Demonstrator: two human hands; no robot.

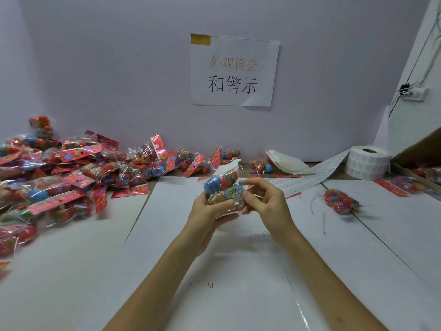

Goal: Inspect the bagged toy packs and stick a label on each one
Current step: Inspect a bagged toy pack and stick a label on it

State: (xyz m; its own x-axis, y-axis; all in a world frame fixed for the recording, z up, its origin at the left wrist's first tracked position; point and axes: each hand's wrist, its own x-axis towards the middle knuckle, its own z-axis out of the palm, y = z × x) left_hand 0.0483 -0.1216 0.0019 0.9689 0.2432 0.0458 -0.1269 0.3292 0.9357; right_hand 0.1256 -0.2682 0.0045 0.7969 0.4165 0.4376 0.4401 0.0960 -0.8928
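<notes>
Toy pack [223, 189] held mid-air: light, slippery film

Heap of packs [59, 175] lies at nine o'clock, label roll [367, 161] at two. At centre the left hand [205, 216] curls its fingers round the pack's lower end. The right hand [265, 201] pinches its side at the label [236, 195] (likely pressing it down). Best gripped on the hard-looking balls, not the loose film.

Bare tabletop [71, 283] in front; heap of toy packs [59, 175] left, label roll [367, 162] and single pack [340, 201] right.

both forearms stretched forward, left hand [210, 212] curled round the toy pack [222, 183], right hand [268, 203] pinching it right beside that grip
</notes>
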